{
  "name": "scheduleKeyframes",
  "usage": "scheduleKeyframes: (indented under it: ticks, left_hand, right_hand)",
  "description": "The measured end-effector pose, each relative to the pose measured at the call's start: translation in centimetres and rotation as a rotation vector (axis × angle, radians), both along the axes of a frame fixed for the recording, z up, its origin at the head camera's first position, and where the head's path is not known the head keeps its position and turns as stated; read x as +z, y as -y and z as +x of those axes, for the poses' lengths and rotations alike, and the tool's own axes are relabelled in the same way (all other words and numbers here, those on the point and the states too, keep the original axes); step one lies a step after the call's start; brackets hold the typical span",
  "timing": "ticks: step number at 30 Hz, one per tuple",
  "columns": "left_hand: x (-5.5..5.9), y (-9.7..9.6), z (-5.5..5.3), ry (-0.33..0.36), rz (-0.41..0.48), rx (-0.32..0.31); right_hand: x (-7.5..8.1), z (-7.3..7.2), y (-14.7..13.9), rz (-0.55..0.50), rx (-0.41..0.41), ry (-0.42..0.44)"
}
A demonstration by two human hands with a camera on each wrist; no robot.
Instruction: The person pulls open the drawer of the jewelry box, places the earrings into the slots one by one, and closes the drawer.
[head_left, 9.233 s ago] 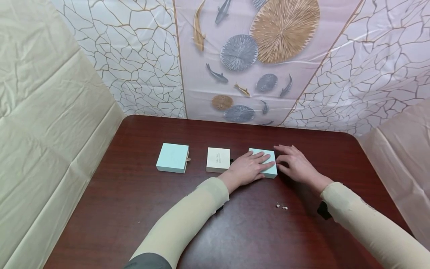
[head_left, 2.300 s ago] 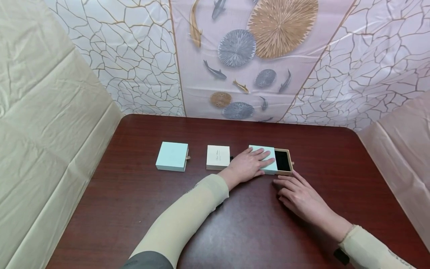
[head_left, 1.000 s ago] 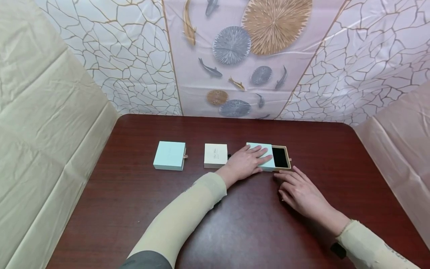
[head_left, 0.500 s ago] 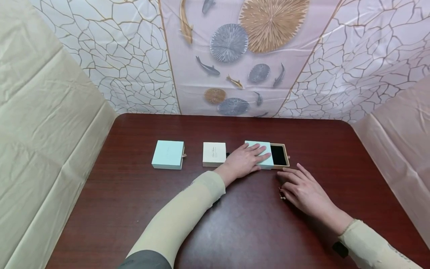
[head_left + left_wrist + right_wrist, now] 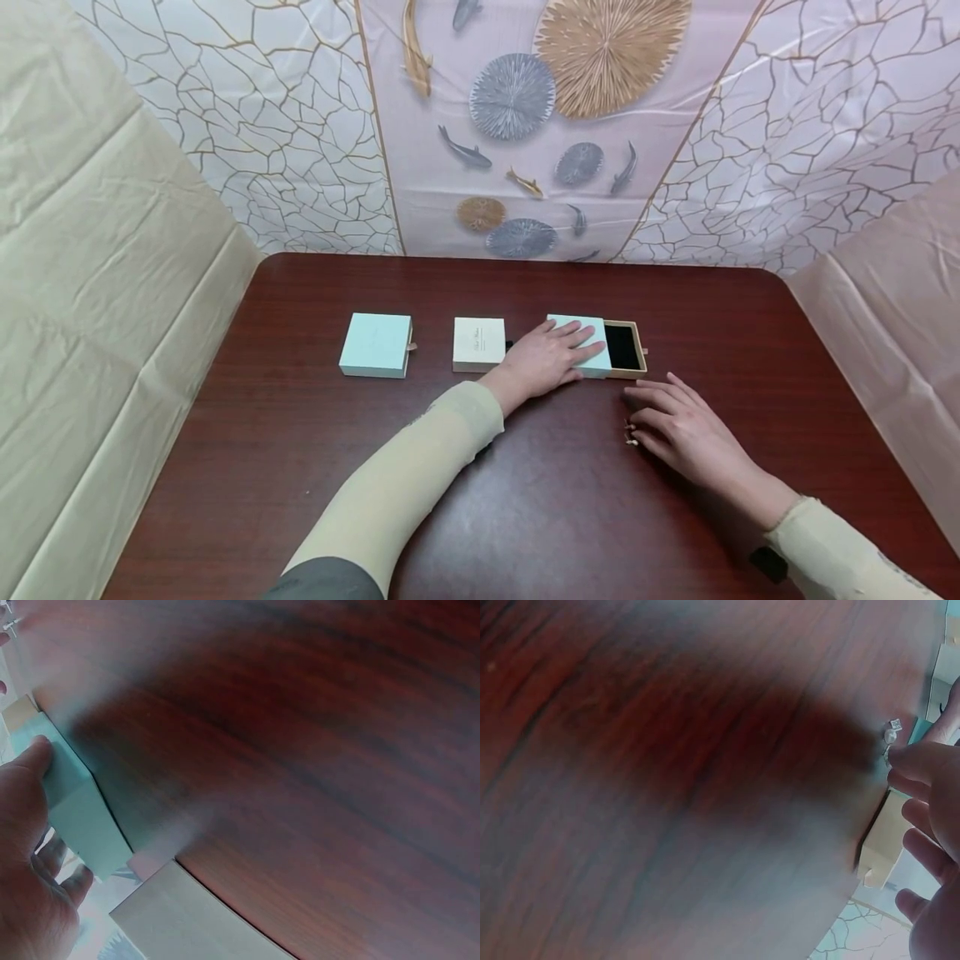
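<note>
My left hand (image 5: 542, 358) rests with spread, straight fingers on the sleeve of a pale mint-green jewellery box (image 5: 596, 363). From the sleeve's right end a tan drawer (image 5: 647, 373) with a black lining (image 5: 622, 347) sticks out partway. In front of this drawer, my right hand (image 5: 686, 433) pinches small earrings (image 5: 631, 442) between thumb and forefinger, its other fingers loosely bent. The right wrist view shows a square glittering piece and a pearl-like bead on the earrings (image 5: 891, 735) at the fingertips. The mint box (image 5: 71, 776) also appears under the left thumb in the left wrist view.
Left of the left hand lies a cream box (image 5: 478, 342) with printed lettering and a dark pull tab. A second mint box (image 5: 377, 343) with a beige tab sits farther left. All stand on a dark reddish wooden table (image 5: 480, 517) with patterned cloth (image 5: 517, 192) behind it.
The box under the left hand was closed 9.2 s ago, and its drawer now sticks out rightward. The earrings, then lying on the table, are now in the right hand's fingertips. The left hand stays put.
</note>
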State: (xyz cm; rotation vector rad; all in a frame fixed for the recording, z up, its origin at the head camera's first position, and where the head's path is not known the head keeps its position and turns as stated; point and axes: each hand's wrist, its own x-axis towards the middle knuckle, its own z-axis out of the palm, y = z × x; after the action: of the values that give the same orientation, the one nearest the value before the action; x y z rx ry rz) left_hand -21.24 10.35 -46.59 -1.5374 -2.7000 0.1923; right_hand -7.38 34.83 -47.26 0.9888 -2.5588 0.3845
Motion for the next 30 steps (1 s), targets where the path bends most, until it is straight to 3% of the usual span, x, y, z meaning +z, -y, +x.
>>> scheduleKeyframes:
  ticks: [30]
  left_hand:
    - [0.0,0.2,0.2,-0.007,-0.001,-0.001]
  right_hand:
    - [-0.7,-1.2,1.5,-0.038,0.034,-0.003]
